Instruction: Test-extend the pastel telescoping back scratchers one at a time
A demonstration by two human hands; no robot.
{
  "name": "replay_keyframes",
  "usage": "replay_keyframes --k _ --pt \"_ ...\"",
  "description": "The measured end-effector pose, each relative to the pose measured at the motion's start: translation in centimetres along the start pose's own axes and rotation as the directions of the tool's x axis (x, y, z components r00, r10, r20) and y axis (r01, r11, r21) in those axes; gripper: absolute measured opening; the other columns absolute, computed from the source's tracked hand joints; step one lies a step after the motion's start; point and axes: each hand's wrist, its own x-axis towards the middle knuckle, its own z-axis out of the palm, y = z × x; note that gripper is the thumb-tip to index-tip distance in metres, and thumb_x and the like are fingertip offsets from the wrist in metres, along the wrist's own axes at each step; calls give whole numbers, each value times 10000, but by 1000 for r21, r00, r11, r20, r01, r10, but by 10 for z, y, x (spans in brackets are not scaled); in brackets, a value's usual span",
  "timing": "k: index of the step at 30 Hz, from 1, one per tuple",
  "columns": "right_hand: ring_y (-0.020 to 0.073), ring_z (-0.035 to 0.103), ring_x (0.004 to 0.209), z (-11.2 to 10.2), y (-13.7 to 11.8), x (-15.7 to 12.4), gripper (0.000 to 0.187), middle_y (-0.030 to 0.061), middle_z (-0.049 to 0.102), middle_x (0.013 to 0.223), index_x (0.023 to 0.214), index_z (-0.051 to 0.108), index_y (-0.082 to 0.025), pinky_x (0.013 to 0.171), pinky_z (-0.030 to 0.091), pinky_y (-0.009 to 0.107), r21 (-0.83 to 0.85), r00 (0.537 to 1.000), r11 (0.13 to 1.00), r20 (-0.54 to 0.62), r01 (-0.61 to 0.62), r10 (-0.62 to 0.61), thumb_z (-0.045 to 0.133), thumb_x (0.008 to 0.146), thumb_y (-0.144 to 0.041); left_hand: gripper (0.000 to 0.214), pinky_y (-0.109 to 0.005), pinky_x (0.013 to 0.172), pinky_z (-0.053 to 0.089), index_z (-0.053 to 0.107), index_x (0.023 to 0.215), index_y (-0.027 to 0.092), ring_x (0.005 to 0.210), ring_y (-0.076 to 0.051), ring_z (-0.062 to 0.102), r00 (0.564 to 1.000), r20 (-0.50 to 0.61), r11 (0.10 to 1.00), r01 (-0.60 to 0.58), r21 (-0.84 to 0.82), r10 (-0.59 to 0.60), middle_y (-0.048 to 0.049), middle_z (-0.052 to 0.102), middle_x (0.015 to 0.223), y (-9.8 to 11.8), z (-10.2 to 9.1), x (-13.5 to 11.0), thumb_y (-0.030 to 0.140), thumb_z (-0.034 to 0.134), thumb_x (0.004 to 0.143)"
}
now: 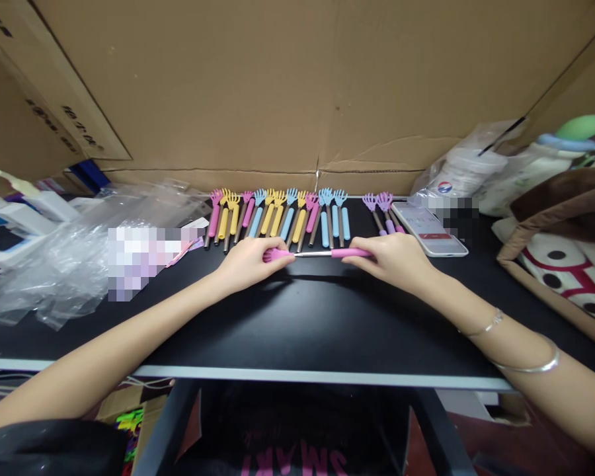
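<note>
A pink back scratcher (pixel 316 254) with a thin metal shaft lies level between my two hands, just above the black table. My left hand (pixel 252 261) is closed round its claw end, with part of the pink claw showing between the fingers. Its pink grip is pinched in my right hand (pixel 391 258). Behind my hands several more back scratchers in pink, yellow and blue form a row, claws toward the back; among them is a blue back scratcher (pixel 325 228). To the right lie purple back scratchers (pixel 387 225), partly hidden by my right hand.
A phone (pixel 429 228) lies right of the purple scratchers. Behind it stand a bagged cup (pixel 469 173) and a bottle (pixel 545 158). At the right is a brown-trimmed bag (pixel 565 264). Clear plastic bags (pixel 54 271) cover the left side. A cardboard wall (pixel 258 86) closes the back.
</note>
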Motion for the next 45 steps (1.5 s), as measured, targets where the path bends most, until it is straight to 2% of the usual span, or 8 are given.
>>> replay_keyframes --k 8,12,16,20,23,27,33,45 --pt "164 590 555 -1 0 1 412 26 681 660 911 615 -225 512 251 253 47 997 997 54 55 -58 385 940 -566 291 -245 616 348 638 903 214 682 -162 586 999 3 991 -49 125 49 0 678 792 1 -3 -1 473 509 881" --pt "150 544 514 -1 2 1 303 -15 597 596 1008 558 -232 523 292 234 195 991 980 119 42 -66 444 923 -499 245 -228 551 300 577 1001 208 566 -140 509 994 35 985 -104 139 100 42 532 609 2 -7 -1 410 525 870" --pt "127 493 513 -1 5 3 257 -38 528 609 996 513 -224 530 310 222 354 980 935 171 34 -100 477 906 -463 236 -225 533 293 514 1045 196 521 -132 469 984 84 978 -168 124 158 62 460 570 -1 -12 1 349 521 866" --pt "115 456 535 -4 11 5 273 -37 509 626 980 522 -206 544 310 225 461 970 884 173 74 -171 482 909 -467 240 -231 573 347 499 1069 203 609 -146 545 971 151 971 -205 124 186 25 578 699 -5 -19 2 347 517 879" --pt "120 489 601 -9 16 6 284 -7 568 695 961 545 -193 575 328 229 531 960 842 174 95 -219 497 907 -468 230 -242 650 397 506 1080 220 756 -159 607 960 192 969 -225 98 204 -3 650 874 -6 -23 2 379 502 913" --pt "117 490 619 -11 18 6 287 12 600 742 937 581 -189 575 317 230 518 949 850 212 93 -233 532 887 -467 209 -254 756 423 521 1067 226 933 -162 608 949 181 953 -282 114 259 -17 643 1074 -7 -23 2 391 479 945" --pt "114 434 605 -3 19 7 345 1 531 715 881 628 -190 555 291 239 476 943 876 249 78 -219 536 869 -522 176 -263 792 425 565 1034 210 1007 -184 567 920 214 900 -373 227 327 -35 609 1061 -7 -18 2 343 516 928" --pt "112 435 585 1 15 7 355 -13 508 685 864 611 -203 542 264 245 463 933 886 317 5 -171 544 849 -551 189 -238 719 426 559 1055 214 917 -163 581 916 300 896 -349 274 265 -21 601 1050 -4 -16 0 354 528 932"
